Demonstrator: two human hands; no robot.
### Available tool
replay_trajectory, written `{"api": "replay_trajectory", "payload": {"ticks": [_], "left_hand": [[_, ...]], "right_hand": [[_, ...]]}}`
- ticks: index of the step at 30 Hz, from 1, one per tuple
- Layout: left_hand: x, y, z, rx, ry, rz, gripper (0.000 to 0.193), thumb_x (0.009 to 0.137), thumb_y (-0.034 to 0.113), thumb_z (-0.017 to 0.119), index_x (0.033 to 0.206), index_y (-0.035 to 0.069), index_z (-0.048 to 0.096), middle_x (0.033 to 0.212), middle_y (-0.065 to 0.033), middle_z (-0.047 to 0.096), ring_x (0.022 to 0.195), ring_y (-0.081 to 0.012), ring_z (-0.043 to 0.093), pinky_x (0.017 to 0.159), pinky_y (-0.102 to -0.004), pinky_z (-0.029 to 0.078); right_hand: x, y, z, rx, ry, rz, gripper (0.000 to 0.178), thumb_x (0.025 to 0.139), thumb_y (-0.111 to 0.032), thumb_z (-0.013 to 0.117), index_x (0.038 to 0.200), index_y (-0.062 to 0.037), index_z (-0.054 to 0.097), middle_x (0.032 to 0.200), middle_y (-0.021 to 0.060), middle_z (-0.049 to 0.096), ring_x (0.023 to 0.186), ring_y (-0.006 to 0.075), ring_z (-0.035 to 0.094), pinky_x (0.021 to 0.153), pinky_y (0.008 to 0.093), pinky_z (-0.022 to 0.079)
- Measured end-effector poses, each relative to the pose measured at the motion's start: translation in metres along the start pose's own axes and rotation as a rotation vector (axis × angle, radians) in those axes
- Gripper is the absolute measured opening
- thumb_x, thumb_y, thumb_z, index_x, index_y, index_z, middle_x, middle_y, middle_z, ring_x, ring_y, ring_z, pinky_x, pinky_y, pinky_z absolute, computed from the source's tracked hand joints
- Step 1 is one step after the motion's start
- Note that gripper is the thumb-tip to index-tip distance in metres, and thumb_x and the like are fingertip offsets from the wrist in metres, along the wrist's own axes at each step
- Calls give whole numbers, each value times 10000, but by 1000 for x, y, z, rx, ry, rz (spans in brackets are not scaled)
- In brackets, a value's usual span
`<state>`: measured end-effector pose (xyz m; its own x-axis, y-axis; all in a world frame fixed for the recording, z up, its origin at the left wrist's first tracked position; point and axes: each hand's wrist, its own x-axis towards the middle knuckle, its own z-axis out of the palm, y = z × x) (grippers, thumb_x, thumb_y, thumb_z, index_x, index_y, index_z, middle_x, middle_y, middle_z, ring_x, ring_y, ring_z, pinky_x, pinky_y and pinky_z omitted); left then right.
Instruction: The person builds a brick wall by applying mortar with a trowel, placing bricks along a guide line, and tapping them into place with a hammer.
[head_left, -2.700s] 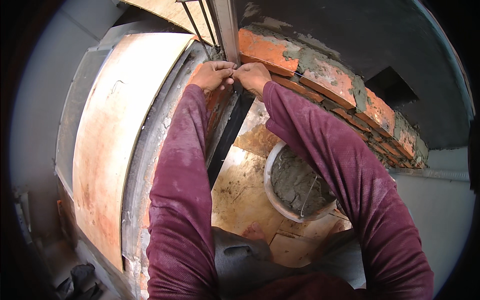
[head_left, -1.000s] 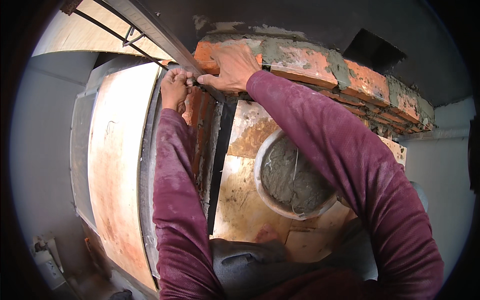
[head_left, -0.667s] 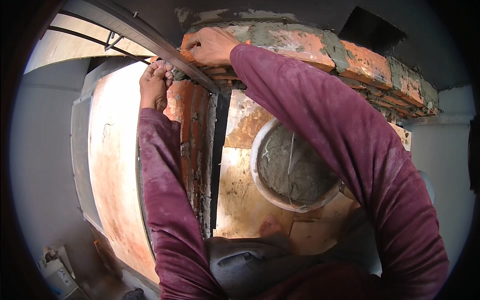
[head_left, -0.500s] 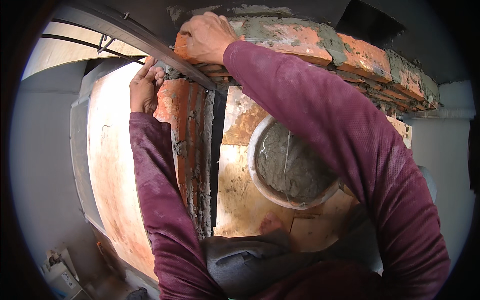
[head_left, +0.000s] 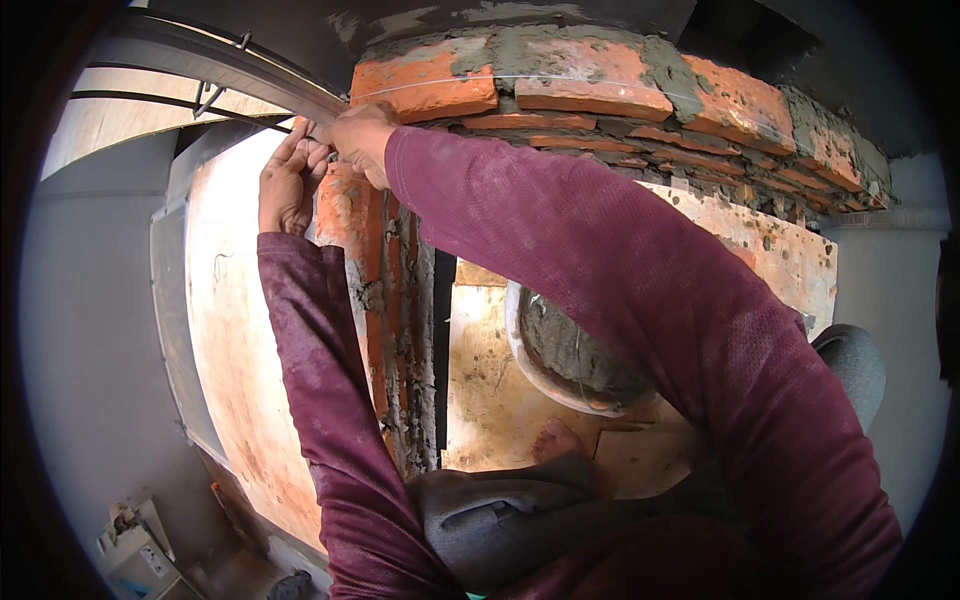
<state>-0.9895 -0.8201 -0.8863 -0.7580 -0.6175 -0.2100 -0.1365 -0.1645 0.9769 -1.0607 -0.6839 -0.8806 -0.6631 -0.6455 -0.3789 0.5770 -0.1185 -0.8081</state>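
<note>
No writing can be read. A small, whitish, rectangular label (head_left: 153,560) with dark print sits on the pale grey, boxy object (head_left: 135,568), near the right-hand edge of its face, but the print is too small and blurred to make out. A thin, dark, curved mark (head_left: 218,268) shows on the pale, brown-stained plywood sheet (head_left: 240,350), nearer its left edge; whether it is drawn cannot be told, and it forms no legible letter or number.

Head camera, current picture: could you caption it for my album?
Bare left hand and right hand close together by a long grey metal bar, near a mortar-smeared orange brick wall.
</note>
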Motion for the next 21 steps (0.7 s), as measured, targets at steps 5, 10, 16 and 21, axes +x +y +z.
{"api": "replay_trajectory", "payload": {"ticks": [5, 10, 16, 21], "left_hand": [[5, 6, -19, 224, -80, 83, 299, 1000, -17, 465, 1239, 4, 643, 871, 15, 649, 648, -18, 534, 585, -135, 449], [16, 1, -16, 260, 33, 115, 230, 1032, 95, 501, 1183, 44, 667, 826, 71, 606, 577, 15, 433, 482, -141, 321], [26, -5, -14, 157, 20, 130, 196, 1034, 89, 502, 1153, 1, 631, 815, 30, 603, 590, -22, 462, 544, -147, 411], [37, -26, -5, -158, 41, 40, 210, 1056, 129, 451, 1186, -3, 549, 996, -54, 617, 797, -111, 611, 689, -225, 577]], "right_hand": [[-9, 8, 0, 60, 100, 30, 186, 966, -174, 594, 977, -11, 683, 784, 51, 668, 653, 130, 614, 563, 314, 491], [6, 16, -13, -375, 183, -282, 245, 972, -168, 556, 1065, -3, 712, 836, 91, 690, 772, 181, 648, 702, 335, 515], [9, 16, -13, -465, 208, -451, 198, 896, -146, 594, 947, -18, 737, 940, 220, 699, 926, 357, 688, 841, 413, 528], [3, 10, -19, -529, 141, -407, 189, 902, -162, 613, 919, -18, 734, 895, 203, 701, 877, 344, 691, 806, 410, 530]]}}
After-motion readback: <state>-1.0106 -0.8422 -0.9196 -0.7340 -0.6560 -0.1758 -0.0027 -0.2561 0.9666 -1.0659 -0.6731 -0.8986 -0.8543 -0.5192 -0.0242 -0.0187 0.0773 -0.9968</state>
